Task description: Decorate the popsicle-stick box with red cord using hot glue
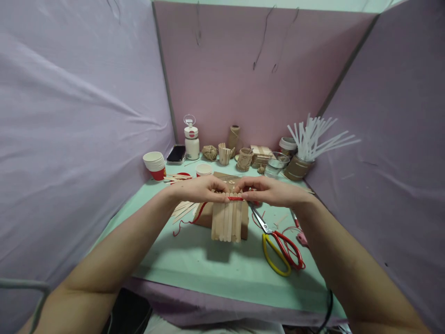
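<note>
A panel of wooden craft sticks [226, 222], set side by side, hangs upright between my two hands over the table. Red yarn [235, 198] runs across it near the top edge. My left hand [205, 189] pinches the panel's upper left corner, thumb at the front. At the upper right corner, my right hand [264, 190] grips with thumb and fingers beside the yarn's end. Behind the panel is a brown cardboard piece [205, 216]. A loose red yarn tail [191, 222] trails to the left. Fingers behind the panel are partly hidden.
Scissors [267, 229] with red and yellow handles lie at right, near red yarn scraps. Loose craft sticks [184, 209] lie left. Paper cups [154, 162], a white bottle [192, 144], twine [209, 152], a glass bowl [276, 163] and a jar of white sticks [298, 168] stand behind.
</note>
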`<state>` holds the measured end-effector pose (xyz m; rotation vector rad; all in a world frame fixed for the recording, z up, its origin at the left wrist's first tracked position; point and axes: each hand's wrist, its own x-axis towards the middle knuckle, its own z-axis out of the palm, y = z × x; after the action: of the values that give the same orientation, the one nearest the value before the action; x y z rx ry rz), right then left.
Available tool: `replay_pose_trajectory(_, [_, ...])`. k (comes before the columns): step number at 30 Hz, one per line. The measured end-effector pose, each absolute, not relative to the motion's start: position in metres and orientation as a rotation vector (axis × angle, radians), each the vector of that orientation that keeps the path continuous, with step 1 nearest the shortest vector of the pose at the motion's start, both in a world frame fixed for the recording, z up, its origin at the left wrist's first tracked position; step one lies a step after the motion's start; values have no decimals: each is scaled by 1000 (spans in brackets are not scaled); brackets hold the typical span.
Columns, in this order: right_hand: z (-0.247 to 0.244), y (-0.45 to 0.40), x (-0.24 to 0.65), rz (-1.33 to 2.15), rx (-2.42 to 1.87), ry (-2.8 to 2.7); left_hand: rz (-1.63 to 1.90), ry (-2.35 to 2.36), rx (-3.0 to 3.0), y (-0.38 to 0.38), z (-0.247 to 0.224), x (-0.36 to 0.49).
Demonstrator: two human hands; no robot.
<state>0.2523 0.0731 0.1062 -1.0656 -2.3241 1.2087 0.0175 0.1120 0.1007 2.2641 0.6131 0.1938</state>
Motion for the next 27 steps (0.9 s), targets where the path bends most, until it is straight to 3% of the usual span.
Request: replay_pose_trajectory(27, [96,77,242,1225,-1231,-2179,338,656,2226,112,88,27])
